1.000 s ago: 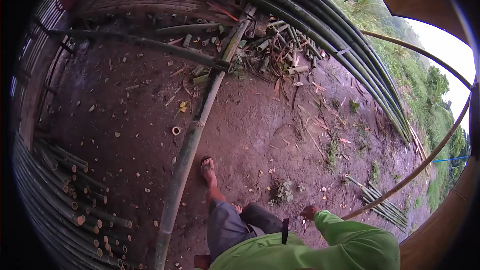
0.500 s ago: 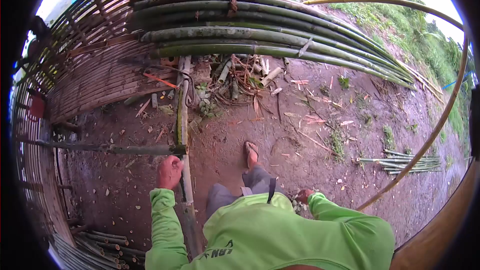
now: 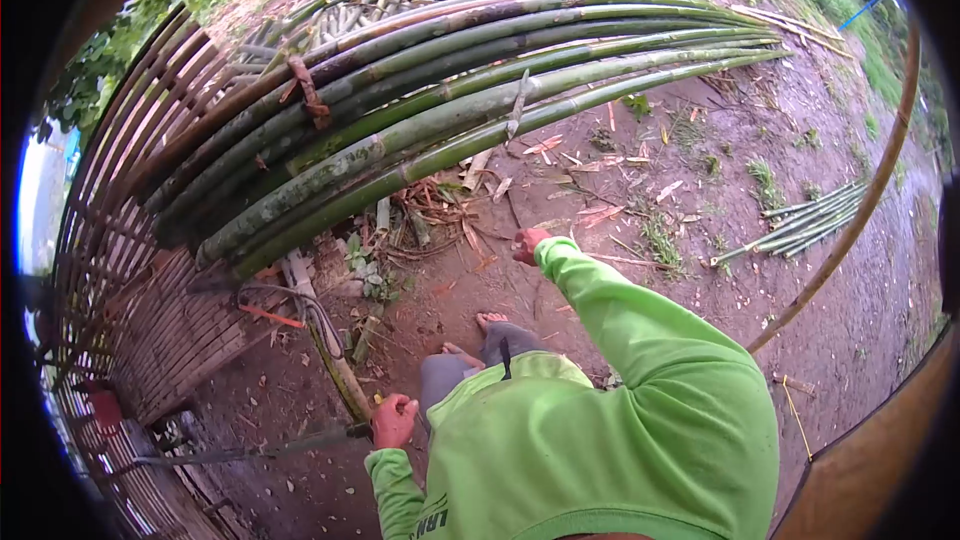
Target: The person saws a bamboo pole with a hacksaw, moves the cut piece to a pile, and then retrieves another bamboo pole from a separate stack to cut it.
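Note:
My left hand [image 3: 395,420] is closed, its fingers curled, beside the upper end of a bamboo post [image 3: 342,376] and the near end of a dark crosspiece [image 3: 270,447]. Whether anything is inside the fingers is hidden. Farther forward, my right hand [image 3: 530,245] reaches out over the muddy ground, fingers drawn together; what they hold, if anything, is too small to make out. Just beyond it lies a large bundle of long green bamboo poles [image 3: 430,135], tied with a brown strip [image 3: 308,92].
A slatted bamboo panel [image 3: 185,325] leans at the left. Shavings and offcuts [image 3: 440,215] lie under the poles. Thin bamboo sticks [image 3: 795,225] rest on the ground at the right, behind a curved pole [image 3: 850,260]. A dark cable [image 3: 325,320] loops over the post.
My right arm has stretched forward from beside my body towards the poles. The view has turned and shifted, and my left hand stays by the post. Both feet now show.

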`<state>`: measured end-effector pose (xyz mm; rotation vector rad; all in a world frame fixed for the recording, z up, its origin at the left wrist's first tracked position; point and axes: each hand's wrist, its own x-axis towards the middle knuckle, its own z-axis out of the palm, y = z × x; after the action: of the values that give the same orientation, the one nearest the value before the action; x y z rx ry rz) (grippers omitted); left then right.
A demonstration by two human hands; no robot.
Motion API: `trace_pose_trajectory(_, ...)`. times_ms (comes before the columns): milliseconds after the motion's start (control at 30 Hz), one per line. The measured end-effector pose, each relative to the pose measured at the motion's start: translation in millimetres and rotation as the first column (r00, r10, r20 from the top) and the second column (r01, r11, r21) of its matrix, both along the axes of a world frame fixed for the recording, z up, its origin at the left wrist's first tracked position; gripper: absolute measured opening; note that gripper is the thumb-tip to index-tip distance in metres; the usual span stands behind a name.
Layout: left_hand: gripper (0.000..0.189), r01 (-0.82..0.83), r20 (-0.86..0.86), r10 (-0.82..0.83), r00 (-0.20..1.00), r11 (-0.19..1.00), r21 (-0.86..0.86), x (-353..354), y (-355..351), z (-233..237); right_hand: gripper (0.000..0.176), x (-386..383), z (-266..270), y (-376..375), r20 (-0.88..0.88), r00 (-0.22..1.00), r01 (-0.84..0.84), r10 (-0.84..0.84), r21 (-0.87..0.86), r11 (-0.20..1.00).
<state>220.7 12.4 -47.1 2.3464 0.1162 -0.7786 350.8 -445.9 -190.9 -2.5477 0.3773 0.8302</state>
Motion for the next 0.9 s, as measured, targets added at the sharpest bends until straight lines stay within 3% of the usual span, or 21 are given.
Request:
trace_pose_trajectory(67, 0.026, 0.018, -0.063, -0.018, 0.998, 1.0, -0.008, -16, 11, -23, 0.054, 38, 5, 8, 0.108, 0.994, -0.002, -0.003, 0.048, 0.999)
trace_pose_trajectory(100, 0.025, -0.006, -0.106, 0.004, 0.994, 1.0, -0.023, -24, 18, -38, 0.052, 61, -9, 14, 0.017, 0.999, -0.039, 0.039, 0.012, 0.999)
trace_pose_trajectory(133, 0.025, 0.019, -0.11, -0.022, 0.994, 1.0, -0.02, -34, 31, -63, 0.05, 67, -1, 23, 0.107, 0.994, -0.029, 0.027, 0.014, 0.999)
trace_pose_trajectory(200, 0.024, 0.047, -0.103, -0.047, 0.994, 0.999, -0.003, -40, 60, -112, 0.043, 81, 33, 45, 0.06, 0.996, -0.074, 0.072, 0.047, 0.996)
trace_pose_trajectory(233, 0.024, -0.004, -0.088, -0.003, 0.996, 0.997, -0.079, -38, 69, -121, 0.042, 84, 38, 56, 0.096, 0.978, -0.189, 0.187, 0.009, 0.982)
trace_pose_trajectory(267, 0.024, -0.059, -0.079, 0.048, 0.996, 0.986, -0.155, -34, 76, -127, 0.038, 81, 36, 68, 0.095, 0.994, -0.061, 0.059, 0.015, 0.998)
trace_pose_trajectory(300, 0.024, -0.114, -0.075, 0.099, 0.992, 0.966, -0.23, -26, 78, -130, 0.04, 77, -9, 77, 0.084, 0.992, -0.099, 0.094, 0.051, 0.994)
trace_pose_trajectory(333, 0.024, -0.081, -0.032, 0.076, 0.997, 0.98, -0.181, -7, 72, -115, 0.042, 82, -53, 74, 0.074, 0.989, -0.137, 0.131, 0.083, 0.987)
trace_pose_trajectory(400, 0.025, -0.052, 0.031, 0.054, 0.998, 0.997, -0.059, 43, 42, -37, 0.05, 85, -5, 61, 0.256, 0.959, -0.122, 0.126, -0.031, 0.992)
trace_pose_trajectory(433, 0.025, -0.108, 0.026, 0.111, 0.994, 0.989, -0.098, 49, 49, -58, 0.055, 83, 15, 61, 0.335, 0.927, -0.16, 0.17, -0.059, 0.985)
trace_pose_trajectory(467, 0.025, -0.212, 0.027, 0.216, 0.976, 0.97, -0.118, 53, 51, -55, 0.071, 100, 24, 52, 0.288, 0.947, -0.131, 0.143, -0.064, 0.989)
trace_pose_trajectory(500, 0.026, -0.269, -0.112, 0.263, 0.958, 0.962, -0.047, 59, 57, -57, 0.078, 122, 37, 42, 0.077, 0.989, -0.124, 0.128, -0.066, 0.99)
trace_pose_trajectory(533, 0.026, -0.162, 0.078, 0.159, 0.984, 0.987, 0.023, 71, 45, -30, 0.081, 132, 30, 33, 0.328, 0.938, -0.09, 0.111, -0.081, 0.993)
trace_pose_trajectory(567, 0.026, -0.217, -0.023, 0.218, 0.976, 0.975, 0.039, 86, 31, -1, 0.085, 153, 50, 29, 0.214, 0.967, -0.106, 0.135, -0.143, 0.984)
trace_pose_trajectory(600, 0.027, -0.248, 0.003, 0.248, 0.969, 0.969, 0.013, 85, 38, -19, 0.09, 167, 32, 19, 0.362, 0.908, -0.142, 0.211, -0.208, 0.968)
trace_pose_trajectory(667, 0.028, -0.275, 0.043, 0.274, 0.961, 0.961, 0.019, 95, 26, -13, 0.096, 196, 60, 16, 0.337, 0.884, -0.243, 0.323, -0.26, 0.935)
trace_pose_trajectory(733, 0.028, -0.319, 0.046, 0.317, 0.947, 0.946, 0.047, 99, -1, -3, 0.098, 225, 25, 0, 0.398, 0.823, -0.334, 0.405, -0.239, 0.912)
trace_pose_trajectory(800, 0.029, -0.378, 0.014, 0.378, 0.926, 0.924, 0.056, 98, -32, 3, 0.096, 241, 3, -9, 0.418, 0.772, -0.408, 0.48, -0.254, 0.877)
trace_pose_trajectory(867, 0.03, -0.39, -0.007, 0.39, 0.921, 0.921, 0.0, 81, -61, -24, 0.089, 256, -4, -14, 0.393, 0.773, -0.447, 0.498, -0.22, 0.867)
trace_pose_trajectory(900, 0.031, -0.396, -0.103, 0.393, 0.914, 0.918, -0.009, 78, -82, -22, 0.085, 261, -7, -17, 0.402, 0.759, -0.463, 0.513, -0.222, 0.858)
